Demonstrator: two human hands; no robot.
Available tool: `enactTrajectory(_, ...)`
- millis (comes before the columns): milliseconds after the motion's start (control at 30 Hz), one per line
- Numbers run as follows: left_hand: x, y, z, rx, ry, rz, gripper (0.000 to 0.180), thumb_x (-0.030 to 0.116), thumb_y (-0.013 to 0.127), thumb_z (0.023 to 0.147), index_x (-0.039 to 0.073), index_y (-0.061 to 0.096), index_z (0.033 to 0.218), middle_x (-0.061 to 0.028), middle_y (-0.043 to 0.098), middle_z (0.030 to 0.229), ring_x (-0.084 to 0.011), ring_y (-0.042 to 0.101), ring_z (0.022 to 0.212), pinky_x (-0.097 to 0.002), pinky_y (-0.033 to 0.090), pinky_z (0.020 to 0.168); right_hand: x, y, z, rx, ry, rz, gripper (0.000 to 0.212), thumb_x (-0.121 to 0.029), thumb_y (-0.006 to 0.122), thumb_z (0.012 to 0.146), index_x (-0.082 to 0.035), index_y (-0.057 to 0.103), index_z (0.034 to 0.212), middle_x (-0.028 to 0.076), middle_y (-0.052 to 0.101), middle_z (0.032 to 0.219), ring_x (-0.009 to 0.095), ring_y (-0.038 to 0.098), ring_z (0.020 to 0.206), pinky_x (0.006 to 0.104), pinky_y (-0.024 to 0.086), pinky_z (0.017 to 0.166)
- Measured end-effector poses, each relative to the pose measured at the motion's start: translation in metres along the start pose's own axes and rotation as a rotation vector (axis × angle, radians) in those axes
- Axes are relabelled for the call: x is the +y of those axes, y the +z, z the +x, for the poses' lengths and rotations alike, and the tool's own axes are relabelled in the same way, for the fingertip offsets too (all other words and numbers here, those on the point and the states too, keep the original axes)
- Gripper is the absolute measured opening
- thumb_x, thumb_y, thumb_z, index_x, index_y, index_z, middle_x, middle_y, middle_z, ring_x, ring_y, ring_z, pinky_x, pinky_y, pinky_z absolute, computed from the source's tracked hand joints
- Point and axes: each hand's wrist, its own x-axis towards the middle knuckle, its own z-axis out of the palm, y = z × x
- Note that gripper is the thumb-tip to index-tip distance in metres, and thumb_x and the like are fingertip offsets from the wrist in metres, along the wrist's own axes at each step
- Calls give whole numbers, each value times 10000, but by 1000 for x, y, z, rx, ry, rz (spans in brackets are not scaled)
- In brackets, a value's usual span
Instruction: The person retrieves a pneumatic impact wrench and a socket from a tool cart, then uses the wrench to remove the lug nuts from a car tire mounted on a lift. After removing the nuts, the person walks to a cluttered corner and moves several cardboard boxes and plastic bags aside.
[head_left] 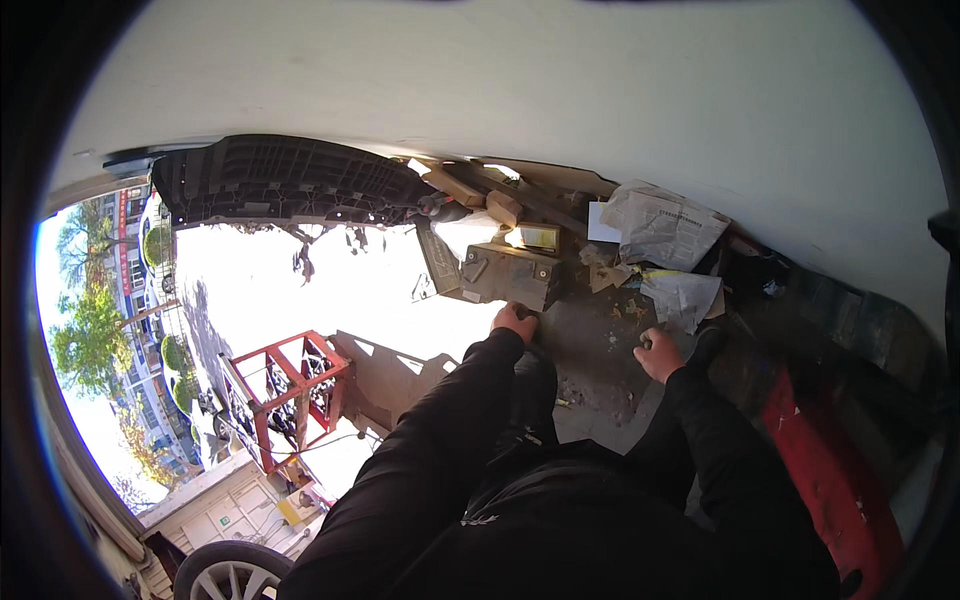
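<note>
My left hand [515,320] is closed, its fingers curled by the near edge of a grey-brown boxy block [508,274] that looks like a car battery. Whether it touches the block I cannot tell. Farther right, my right hand [660,355] is also closed, held over the dirty floor [600,345]. A small dark spot shows at the fingers of each hand, too small to name. Behind the block sits a small yellow-edged box [533,237]. Crumpled newspaper [665,225] and a loose paper sheet [683,297] lie beyond my right hand.
A large black plastic car part [290,180] leans along the wall. A red metal frame stand [295,390] is at left, above a wheel [230,575]. Cardboard pieces [455,187] lie at the back. A red panel [835,480] stands at right, close to my arm.
</note>
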Motion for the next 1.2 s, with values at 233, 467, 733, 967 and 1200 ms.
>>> enactTrajectory(233,-157,-51,122,91,-117,-25,418,252,715,837,-10,699,1162,-229,724,1197,-383,677,1164,-448,534,1028,-73,190,152,-96,265,323,326,-195,740,949,-20,620,1196,137,665,1091,291,644,988,476,520,868)
enactTrajectory(467,-216,-1,224,89,23,33,538,191,751,818,46,620,1319,-244,615,1345,-429,585,1272,-495,489,1088,-27,308,286,115,432,396,739,-143,672,980,-75,339,1636,132,627,1073,266,606,910,507,496,775)
enactTrajectory(733,-209,45,262,39,-135,253,419,271,733,869,84,630,1229,-205,586,1354,-436,500,1343,-547,416,1129,11,327,337,-5,518,766,369,-142,621,989,-81,531,1341,87,573,1029,253,536,870,486,415,709)
enactTrajectory(967,-231,14,266,-75,24,421,363,355,664,945,141,658,1238,-191,628,1384,-432,482,1406,-625,372,1130,-60,289,279,224,261,1032,97,-134,639,979,-55,592,948,38,548,806,166,522,690,403,427,639)
enactTrajectory(1200,-276,7,264,12,-32,224,393,428,546,1042,74,717,1058,-272,726,1063,-480,669,1089,-568,527,913,-91,281,254,53,35,963,299,-268,536,1056,-51,615,868,54,595,771,185,573,702,396,457,677)
